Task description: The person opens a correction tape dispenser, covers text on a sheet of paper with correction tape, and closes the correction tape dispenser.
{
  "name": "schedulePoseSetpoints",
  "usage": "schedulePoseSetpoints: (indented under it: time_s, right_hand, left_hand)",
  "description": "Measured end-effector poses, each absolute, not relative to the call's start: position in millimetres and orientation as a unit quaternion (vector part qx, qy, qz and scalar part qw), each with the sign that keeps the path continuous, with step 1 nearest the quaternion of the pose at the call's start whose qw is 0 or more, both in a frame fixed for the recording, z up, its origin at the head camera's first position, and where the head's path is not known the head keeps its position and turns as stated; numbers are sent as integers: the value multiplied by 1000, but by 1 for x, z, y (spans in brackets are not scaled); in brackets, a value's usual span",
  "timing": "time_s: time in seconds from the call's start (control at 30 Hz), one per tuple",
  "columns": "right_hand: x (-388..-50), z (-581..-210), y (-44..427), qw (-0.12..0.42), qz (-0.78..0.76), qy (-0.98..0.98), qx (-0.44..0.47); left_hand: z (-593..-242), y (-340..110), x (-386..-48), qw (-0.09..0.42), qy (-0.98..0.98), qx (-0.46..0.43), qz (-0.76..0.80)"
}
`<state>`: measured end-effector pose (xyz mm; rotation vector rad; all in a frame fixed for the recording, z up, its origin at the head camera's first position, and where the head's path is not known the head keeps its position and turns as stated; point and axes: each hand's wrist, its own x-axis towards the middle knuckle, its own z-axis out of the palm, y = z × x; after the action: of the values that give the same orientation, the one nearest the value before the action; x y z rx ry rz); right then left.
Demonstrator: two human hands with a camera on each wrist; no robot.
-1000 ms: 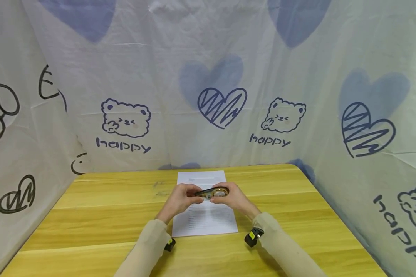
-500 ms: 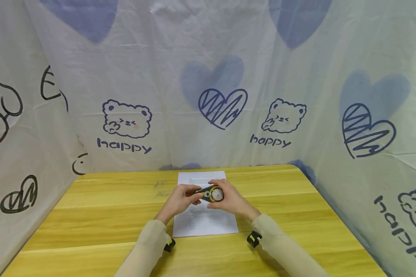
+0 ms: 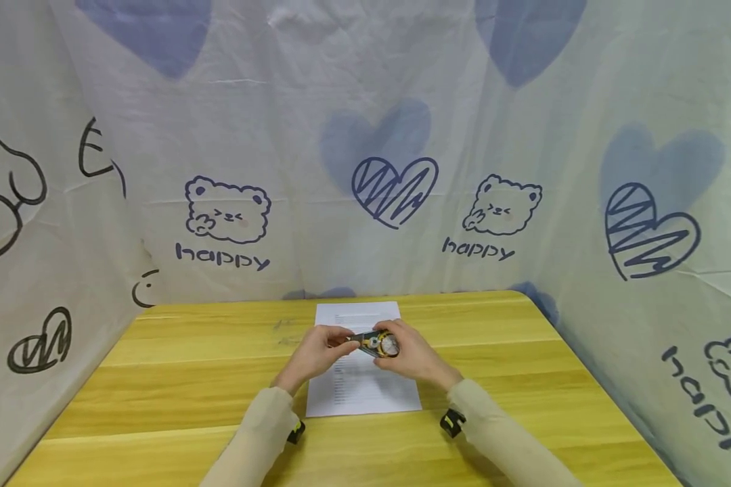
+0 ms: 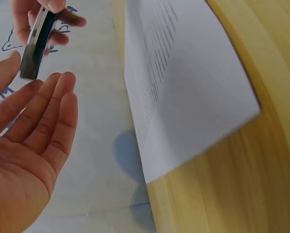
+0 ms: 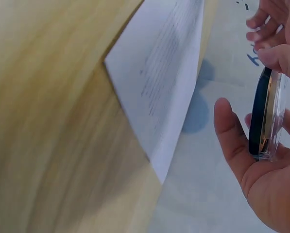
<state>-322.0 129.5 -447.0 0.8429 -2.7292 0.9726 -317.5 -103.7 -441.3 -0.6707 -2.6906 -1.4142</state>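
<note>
Above the printed paper sheet, a teardrop-shaped correction tape with a clear side, dark and yellow parts and a round pale reel is held between both hands. My left hand pinches its narrow end between thumb and index finger. Around the wide, rounded end, my right hand grips with thumb and fingers. Seen edge-on in the left wrist view, the correction tape meets the left thumb and index fingertip, the other left fingers loosely extended. The right wrist view shows its dark and clear sides between the right thumb and fingers.
The sheet lies flat on a yellow wood-grain table. White curtains printed with hearts and bears hang behind the table and on both sides. Faint marks show on the tabletop left of the sheet.
The correction tape first showed a thin, tilted profile, then turned its round-reel side toward the head camera. It has since shifted slightly right, with both hands still on it.
</note>
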Motion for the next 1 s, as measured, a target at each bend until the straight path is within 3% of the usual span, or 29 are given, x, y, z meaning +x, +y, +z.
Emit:
schedulePoseSetpoints:
  time_s: [0.57,1.0]
  right_hand:
    - [-335,-463,185,58,222,-967,113]
    - [-341,-465,213,51,204,-975,66]
  left_hand:
    - [-445,-125,-317,70,-912,-206,-348]
    - [-449,-134,-319,64,-931,-182,-309]
